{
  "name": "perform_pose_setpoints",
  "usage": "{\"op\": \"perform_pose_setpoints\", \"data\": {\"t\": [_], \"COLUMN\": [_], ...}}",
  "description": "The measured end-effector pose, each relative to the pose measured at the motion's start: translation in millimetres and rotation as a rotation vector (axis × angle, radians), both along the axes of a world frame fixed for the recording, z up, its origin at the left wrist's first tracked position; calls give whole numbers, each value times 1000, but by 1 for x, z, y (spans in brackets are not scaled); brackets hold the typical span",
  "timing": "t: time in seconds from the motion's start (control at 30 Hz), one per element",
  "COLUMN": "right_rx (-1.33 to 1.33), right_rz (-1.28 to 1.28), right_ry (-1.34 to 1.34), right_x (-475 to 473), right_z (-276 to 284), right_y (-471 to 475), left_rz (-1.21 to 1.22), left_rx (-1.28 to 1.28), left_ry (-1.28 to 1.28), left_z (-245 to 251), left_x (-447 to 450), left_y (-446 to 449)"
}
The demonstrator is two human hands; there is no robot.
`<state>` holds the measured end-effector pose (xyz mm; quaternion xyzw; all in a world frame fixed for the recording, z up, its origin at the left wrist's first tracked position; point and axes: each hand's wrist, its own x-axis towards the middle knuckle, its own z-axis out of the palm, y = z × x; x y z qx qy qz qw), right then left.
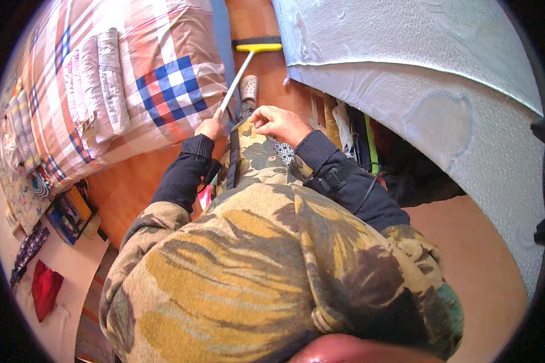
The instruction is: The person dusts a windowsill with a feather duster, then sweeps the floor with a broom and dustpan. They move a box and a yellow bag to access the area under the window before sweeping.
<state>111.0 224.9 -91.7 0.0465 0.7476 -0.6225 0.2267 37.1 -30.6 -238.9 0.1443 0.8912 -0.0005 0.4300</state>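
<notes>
My left hand (211,129) grips the white handle (238,80) of a floor broom or squeegee. Its yellow head (259,47), edged with a dark strip, lies on the floor ahead of me. My right hand (279,123) hovers in front of my lap with its fingers loosely curled, and I see nothing in it. It does not touch the handle. Below the handle, a white perforated clog (249,87) covers one foot. My camouflage-patterned garment (236,258) fills the lower middle of the view.
A bed with a plaid cover (177,41) stands on the left, with folded cloths (101,84) on it. Pale blue textured fabric (427,100) drapes a large surface on the right, with stored items in the dark space beneath. The reddish-brown floor (265,68) runs between them. A red cloth (45,290) lies lower left.
</notes>
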Motion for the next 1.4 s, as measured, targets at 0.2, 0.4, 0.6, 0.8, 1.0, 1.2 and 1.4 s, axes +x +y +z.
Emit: {"op": "perform_pose_setpoints", "data": {"t": [0.2, 0.4, 0.6, 0.8, 1.0, 1.2, 1.4], "right_rx": [-75, -216, -119, -29, 0, 57, 31], "right_rz": [34, -205, -348, -391, -426, -516, -575], "right_ry": [-105, -276, -336, -294, -183, -211, -270], "right_x": [23, 57, 80, 87, 96, 119, 137], "right_z": [9, -3, -12, -4, 6, 11, -2], "right_y": [9, 16, 4, -46, -74, -77, -86], "left_rz": [-56, 111, 29, -170, -379, -303, -410], "left_rx": [6, 157, 239, 180, 204, 193, 208], "left_ry": [-106, -57, 104, 38, -119, -28, 112], "left_z": [60, 87, 7, -28, 20, 65, 19], "left_x": [29, 20, -38, -29, 0, -38, -79], "left_y": [-28, -53, -33, -26, -67, -84, -54]}}
